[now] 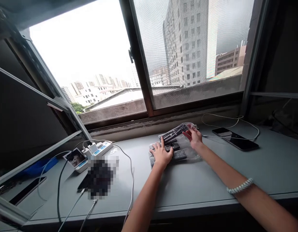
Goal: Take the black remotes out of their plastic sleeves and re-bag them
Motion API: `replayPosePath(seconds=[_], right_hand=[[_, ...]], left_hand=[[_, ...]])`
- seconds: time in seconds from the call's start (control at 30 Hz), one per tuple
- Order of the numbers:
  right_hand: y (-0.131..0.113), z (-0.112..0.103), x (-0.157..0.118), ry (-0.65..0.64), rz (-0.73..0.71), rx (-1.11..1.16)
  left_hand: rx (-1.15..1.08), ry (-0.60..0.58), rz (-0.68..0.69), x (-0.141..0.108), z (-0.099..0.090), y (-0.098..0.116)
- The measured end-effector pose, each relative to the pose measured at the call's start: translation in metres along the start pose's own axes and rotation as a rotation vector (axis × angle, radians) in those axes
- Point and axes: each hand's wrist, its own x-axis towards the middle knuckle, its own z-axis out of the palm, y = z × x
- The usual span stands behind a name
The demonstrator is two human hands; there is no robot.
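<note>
Several dark, flat items in clear plastic wrapping (180,155) lie side by side on the grey table (187,187), under the window. My left hand (161,154) rests on their left part with its fingers spread. Over their back edge, a dark strip-like piece in clear plastic (174,132) is raised at a slant. My right hand (194,137) pinches the right end of its plastic between thumb and fingers. What exactly is inside the wrapping cannot be made out.
Right of my hands lies a black phone (236,139) with a pale cable around it. On the left stand a white power strip (103,149), a small photo card (75,158), a partly blurred dark device (100,177), several cables and a blue tray (40,167). Metal frame posts flank the table.
</note>
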Motion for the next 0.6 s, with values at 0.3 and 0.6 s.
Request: replayPosePath(seconds=[0.3, 0.6], right_hand=[[0.007, -0.007, 0.013, 0.016, 0.061, 0.065], [0.010, -0.010, 0.021, -0.172, 0.062, -0.204]], left_hand=[[-0.109, 0.005, -0.025, 0.002, -0.003, -0.001], [-0.087, -0.012, 0.041, 0.007, 0.000, -0.010]])
